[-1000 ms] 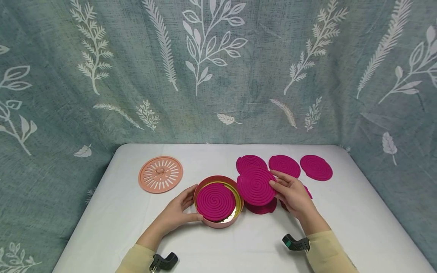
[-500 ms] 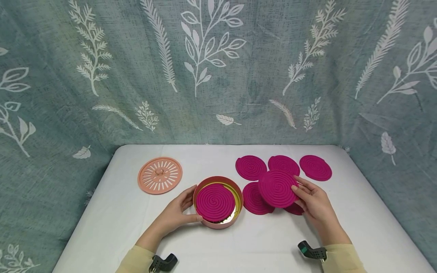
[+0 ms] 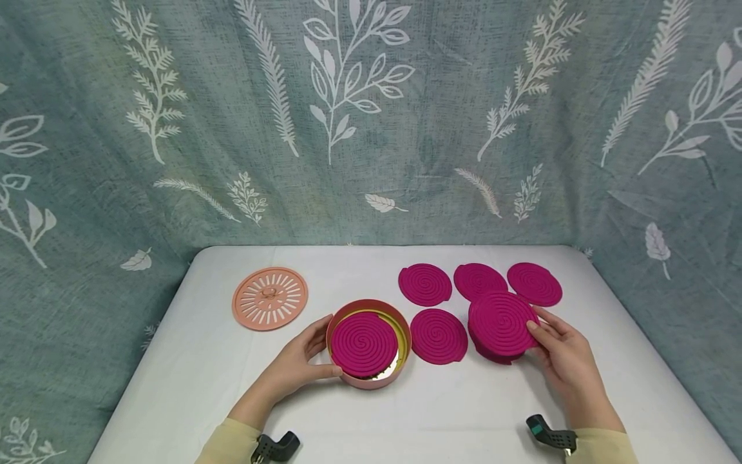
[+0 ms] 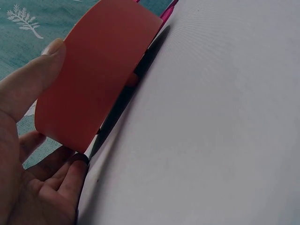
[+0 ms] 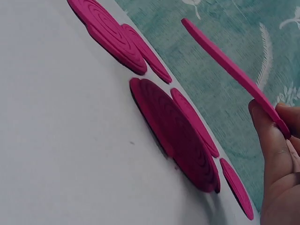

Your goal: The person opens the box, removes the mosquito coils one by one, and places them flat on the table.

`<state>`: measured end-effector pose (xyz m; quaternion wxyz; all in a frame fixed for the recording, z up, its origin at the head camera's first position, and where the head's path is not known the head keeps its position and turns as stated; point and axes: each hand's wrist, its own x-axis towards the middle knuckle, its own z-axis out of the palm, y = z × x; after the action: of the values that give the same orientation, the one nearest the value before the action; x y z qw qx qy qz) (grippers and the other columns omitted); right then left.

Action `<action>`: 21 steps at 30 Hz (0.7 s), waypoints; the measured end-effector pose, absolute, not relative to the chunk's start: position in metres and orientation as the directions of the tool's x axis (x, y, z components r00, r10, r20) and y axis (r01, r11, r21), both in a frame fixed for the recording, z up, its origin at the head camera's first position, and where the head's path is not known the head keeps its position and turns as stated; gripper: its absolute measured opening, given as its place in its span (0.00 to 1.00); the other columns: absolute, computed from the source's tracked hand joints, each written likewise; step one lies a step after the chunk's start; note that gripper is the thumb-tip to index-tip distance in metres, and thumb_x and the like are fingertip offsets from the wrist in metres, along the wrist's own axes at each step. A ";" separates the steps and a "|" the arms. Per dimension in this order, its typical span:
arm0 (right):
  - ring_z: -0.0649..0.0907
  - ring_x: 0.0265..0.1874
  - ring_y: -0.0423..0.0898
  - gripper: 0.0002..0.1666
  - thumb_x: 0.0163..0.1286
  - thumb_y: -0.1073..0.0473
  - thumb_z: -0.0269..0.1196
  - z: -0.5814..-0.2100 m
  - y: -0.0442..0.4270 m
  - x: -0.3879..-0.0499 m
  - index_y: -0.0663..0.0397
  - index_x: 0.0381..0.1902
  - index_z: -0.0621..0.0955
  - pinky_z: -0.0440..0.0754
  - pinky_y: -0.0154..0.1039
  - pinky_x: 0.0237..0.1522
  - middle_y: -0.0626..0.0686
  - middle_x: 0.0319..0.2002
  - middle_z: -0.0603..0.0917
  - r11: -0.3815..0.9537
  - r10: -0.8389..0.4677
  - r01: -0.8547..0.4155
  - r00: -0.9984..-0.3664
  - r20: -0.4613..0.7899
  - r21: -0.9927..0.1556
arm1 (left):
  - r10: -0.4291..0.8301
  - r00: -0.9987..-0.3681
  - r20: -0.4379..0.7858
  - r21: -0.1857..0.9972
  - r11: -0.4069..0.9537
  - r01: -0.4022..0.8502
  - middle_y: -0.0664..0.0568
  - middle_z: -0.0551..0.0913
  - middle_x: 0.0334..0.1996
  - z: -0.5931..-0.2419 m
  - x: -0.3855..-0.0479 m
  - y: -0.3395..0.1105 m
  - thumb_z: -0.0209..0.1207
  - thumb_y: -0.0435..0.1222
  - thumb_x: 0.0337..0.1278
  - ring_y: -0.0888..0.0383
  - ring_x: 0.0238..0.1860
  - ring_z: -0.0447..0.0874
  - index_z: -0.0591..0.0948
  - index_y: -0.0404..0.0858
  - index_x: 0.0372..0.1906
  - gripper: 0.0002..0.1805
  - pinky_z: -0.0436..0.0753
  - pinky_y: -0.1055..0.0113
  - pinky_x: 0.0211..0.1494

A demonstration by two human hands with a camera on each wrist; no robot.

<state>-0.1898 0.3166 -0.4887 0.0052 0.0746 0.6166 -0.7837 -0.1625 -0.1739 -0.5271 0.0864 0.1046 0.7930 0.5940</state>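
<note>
My right hand (image 3: pixel 565 354) pinches the right edge of a magenta spiral mosquito coil (image 3: pixel 501 322), held above the table. Beneath it another coil (image 5: pixel 173 131) lies on the table, shaded and mostly hidden from the head view. At the middle, my left hand (image 3: pixel 303 357) grips the left side of a round salmon-pink mosquito coil tin (image 3: pixel 371 384), thumb in front and fingers behind. A coil (image 3: pixel 364 345) lies inside the tin, leaving part of its gold interior showing at the right. In the left wrist view the tin's outer wall (image 4: pixel 98 70) shows, with the thumb against it.
Right of the tin lies one coil (image 3: pixel 438 336). Behind, a row of coils (image 3: pixel 425 284) runs along the table's far right. A slotted pink lid (image 3: pixel 270 299) lies at the back left. A patterned green curtain (image 3: pixel 371 148) stands around the white table (image 3: pixel 406 425).
My right hand has carried the pinched coil to the right, from beside the tin to above the right-hand coil of the front row. The left hand stays on the tin.
</note>
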 end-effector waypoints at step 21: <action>0.84 0.28 0.40 0.25 0.64 0.65 0.69 -0.499 0.363 -0.181 0.42 0.58 0.83 0.86 0.31 0.23 0.49 0.38 0.87 -0.421 0.258 0.042 -0.952 -0.164 -0.906 | 0.261 -0.965 -0.035 0.958 0.285 0.043 0.58 0.66 0.70 -0.526 -0.163 -0.174 0.81 0.50 0.32 0.62 0.69 0.65 0.61 0.55 0.75 0.59 0.69 0.75 0.68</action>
<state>-0.1808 0.3626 -0.4985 -0.0651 0.1406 0.5339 -0.8312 -0.1627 -0.1739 -0.5259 0.0923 0.0952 0.7962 0.5903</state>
